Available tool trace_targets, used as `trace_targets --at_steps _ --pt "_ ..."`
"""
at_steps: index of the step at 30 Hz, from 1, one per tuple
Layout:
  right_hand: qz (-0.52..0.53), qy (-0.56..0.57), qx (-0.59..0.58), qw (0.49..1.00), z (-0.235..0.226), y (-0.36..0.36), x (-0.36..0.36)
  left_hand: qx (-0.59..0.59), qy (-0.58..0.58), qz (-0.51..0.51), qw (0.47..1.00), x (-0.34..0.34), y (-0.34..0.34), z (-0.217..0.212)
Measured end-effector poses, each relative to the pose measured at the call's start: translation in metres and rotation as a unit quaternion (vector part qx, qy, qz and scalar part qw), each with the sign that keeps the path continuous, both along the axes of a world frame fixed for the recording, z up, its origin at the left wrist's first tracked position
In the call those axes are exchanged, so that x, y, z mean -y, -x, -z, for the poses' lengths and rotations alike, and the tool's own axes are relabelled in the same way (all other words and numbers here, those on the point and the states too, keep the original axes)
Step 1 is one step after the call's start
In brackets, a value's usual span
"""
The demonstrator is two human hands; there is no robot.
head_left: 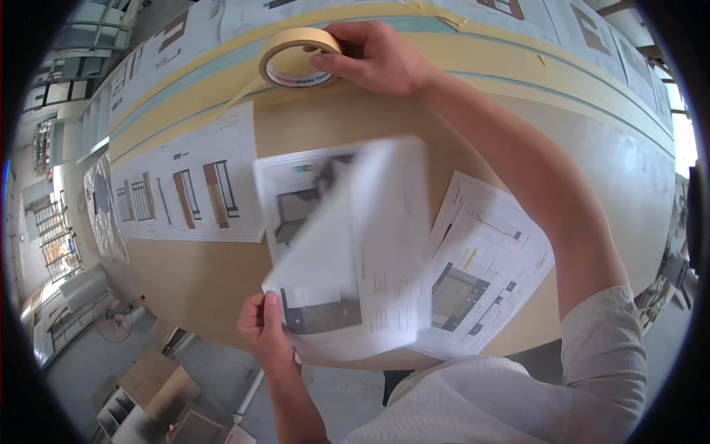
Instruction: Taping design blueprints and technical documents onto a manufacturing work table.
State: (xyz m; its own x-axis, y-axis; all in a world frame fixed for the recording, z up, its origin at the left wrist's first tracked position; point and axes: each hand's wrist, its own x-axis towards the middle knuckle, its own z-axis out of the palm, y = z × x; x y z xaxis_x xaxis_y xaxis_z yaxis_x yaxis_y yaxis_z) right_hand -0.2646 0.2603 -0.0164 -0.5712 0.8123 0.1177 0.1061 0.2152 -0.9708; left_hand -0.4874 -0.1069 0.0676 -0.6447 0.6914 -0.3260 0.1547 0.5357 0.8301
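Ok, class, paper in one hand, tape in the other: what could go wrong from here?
The lifted paper might crease or tear: it curls over, and the left hand pinches it only near its lower left. The sheets on the right could get dragged, since it overlaps them in this view. The tape roll could slip, as the right hand grips just one side.

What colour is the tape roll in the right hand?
The tape roll is pale yellow, best seen in the head view.
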Motion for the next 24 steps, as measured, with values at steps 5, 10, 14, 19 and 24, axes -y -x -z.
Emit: trace_targets --at_steps 5,10,14,19,24 --pt "0.002 0.012 -0.006 1.000 -0.002 -0.002 0.002 0.067 0.040 -0.052 0.996 0.007 -0.018 0.017" --pt "0.000 0.017 -0.006 1.000 0.001 0.001 -0.001 0.137 0.161 0.244 0.947 0.031 -0.057 0.011" --pt "0.003 0.009 0.004 1.000 -0.001 -0.003 0.000 0.046 0.090 0.297 0.950 0.018 -0.064 0.004" --pt "0.003 -0.013 0.007 1.000 -0.001 -0.003 0.003 0.037 0.052 0.121 0.991 0.030 -0.041 0.007" --pt "0.010 -0.015 -0.022 1.000 0.003 -0.003 0.002 0.239 0.011 -0.069 0.969 0.029 -0.036 0.010"
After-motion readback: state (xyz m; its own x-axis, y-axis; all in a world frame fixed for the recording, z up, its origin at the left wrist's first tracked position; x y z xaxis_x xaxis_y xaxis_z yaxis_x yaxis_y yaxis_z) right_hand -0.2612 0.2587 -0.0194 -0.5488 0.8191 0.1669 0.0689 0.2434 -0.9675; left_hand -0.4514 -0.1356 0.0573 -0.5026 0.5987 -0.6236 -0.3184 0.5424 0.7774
